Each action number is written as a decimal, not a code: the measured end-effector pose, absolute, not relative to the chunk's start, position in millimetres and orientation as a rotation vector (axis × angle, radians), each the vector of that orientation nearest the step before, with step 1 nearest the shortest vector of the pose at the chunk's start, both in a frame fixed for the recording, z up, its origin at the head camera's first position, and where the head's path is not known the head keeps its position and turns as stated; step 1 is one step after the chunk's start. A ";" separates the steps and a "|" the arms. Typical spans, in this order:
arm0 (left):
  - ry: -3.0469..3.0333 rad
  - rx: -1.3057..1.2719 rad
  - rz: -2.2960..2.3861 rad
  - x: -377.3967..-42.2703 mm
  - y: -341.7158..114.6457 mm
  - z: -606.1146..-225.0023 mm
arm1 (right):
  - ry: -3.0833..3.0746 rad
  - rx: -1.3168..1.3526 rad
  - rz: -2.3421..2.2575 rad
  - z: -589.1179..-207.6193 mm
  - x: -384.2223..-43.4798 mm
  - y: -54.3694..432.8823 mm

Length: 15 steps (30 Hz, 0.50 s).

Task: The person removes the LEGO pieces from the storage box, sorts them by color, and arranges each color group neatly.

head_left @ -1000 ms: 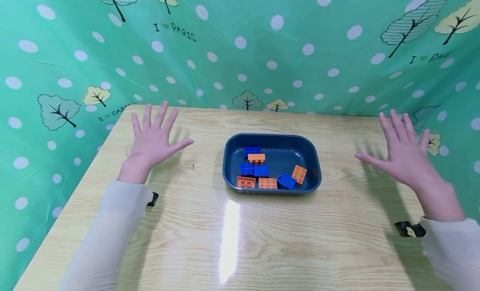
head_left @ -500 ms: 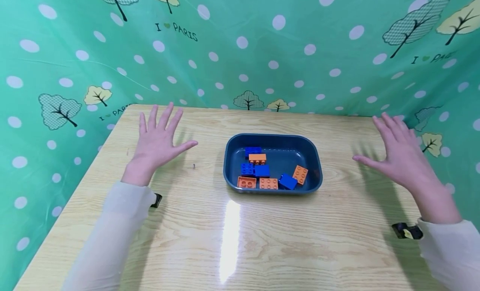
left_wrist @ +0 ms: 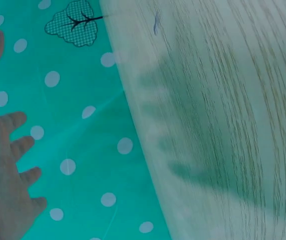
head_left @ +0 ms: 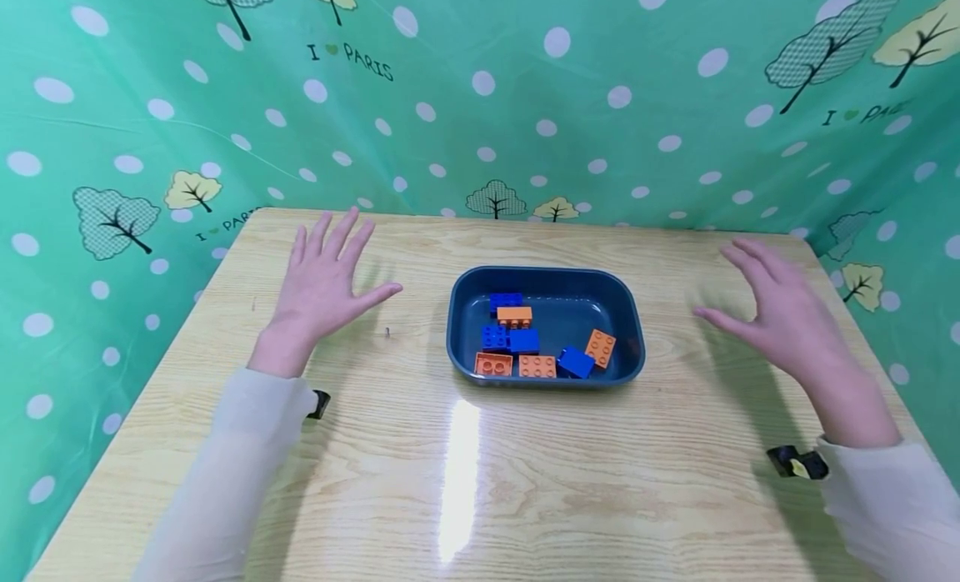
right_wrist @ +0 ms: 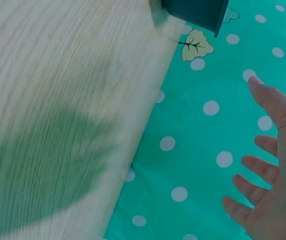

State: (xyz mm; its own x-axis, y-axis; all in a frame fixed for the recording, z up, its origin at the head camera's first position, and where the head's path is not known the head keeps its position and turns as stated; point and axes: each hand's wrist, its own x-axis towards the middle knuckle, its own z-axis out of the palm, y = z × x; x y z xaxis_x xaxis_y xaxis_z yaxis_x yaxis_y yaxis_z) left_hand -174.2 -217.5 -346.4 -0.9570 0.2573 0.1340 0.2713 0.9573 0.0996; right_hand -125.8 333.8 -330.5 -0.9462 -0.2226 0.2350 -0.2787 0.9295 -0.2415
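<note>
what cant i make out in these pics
Tray, right wrist view: cut off by top edge; its wall hides the bricks.
Left hand, left wrist view: cut off by left edge.
Right hand, head view: overlapping, blurred fingers hide some fingertips.
Speck on the table, head view: too small to identify.

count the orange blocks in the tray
4 in the dark blue tray: a back-left orange block, a front-left orange block, a front-middle orange block and a right-hand orange block. None seems hidden.
</note>
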 end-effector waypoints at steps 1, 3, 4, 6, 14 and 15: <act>-2.985 -0.413 -0.178 -174.0 -216.4 -346.1 | -2.884 0.380 0.404 -330.6 -125.3 331.8; -2.975 -0.430 -0.181 -173.4 -214.2 -345.2 | -2.873 0.392 0.401 -330.7 -124.2 327.7; -2.966 -0.440 -0.181 -173.2 -213.0 -345.1 | -2.861 0.404 0.399 -330.8 -123.6 325.7; -2.954 -0.457 -0.187 -173.1 -211.0 -345.0 | -2.842 0.432 0.390 -331.4 -122.3 321.4; -2.894 -0.520 -0.255 -167.9 -201.4 -342.9 | -2.793 0.508 0.361 -334.3 -118.7 303.1; -2.884 -0.529 -0.266 -166.9 -199.7 -342.4 | -2.787 0.515 0.360 -334.6 -118.3 301.2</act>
